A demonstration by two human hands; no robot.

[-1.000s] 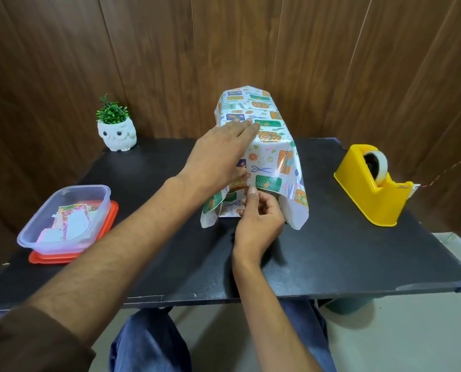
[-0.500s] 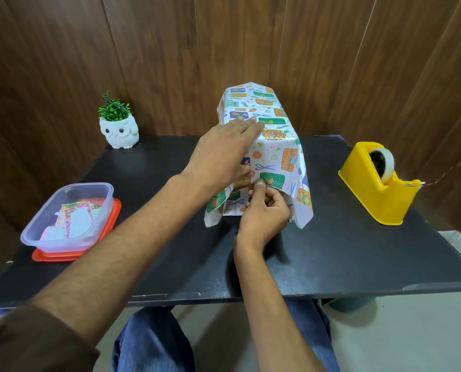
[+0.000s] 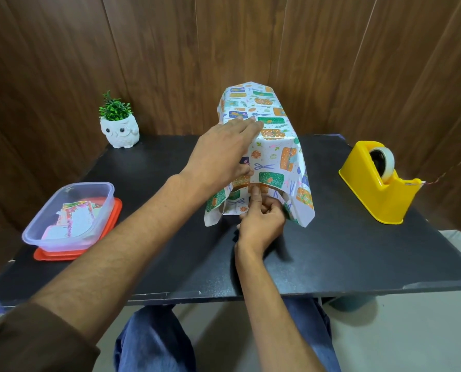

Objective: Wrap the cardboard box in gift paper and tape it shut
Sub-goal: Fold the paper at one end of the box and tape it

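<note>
1. Your box (image 3: 261, 146), draped in paper (image 3: 276, 162), sits mid-surface (image 3: 331, 251), long axis toward 12 o'clock.
2. Bare room at 6; dispenser (image 3: 379, 183) at 3.
3. Your left hand (image 3: 224, 154) lies flat on it; your right hand (image 3: 261, 224) pinches the near flap.

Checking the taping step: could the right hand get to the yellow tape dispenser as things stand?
Probably yes. The tape dispenser stands on the right hand's own side, with bare black table between them, though that hand is now pressing the gift paper.

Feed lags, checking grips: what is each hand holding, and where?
Left hand lies flat on the gift paper over the box's top and near side. Right hand presses its thumb on the lower front flap edge.
</note>
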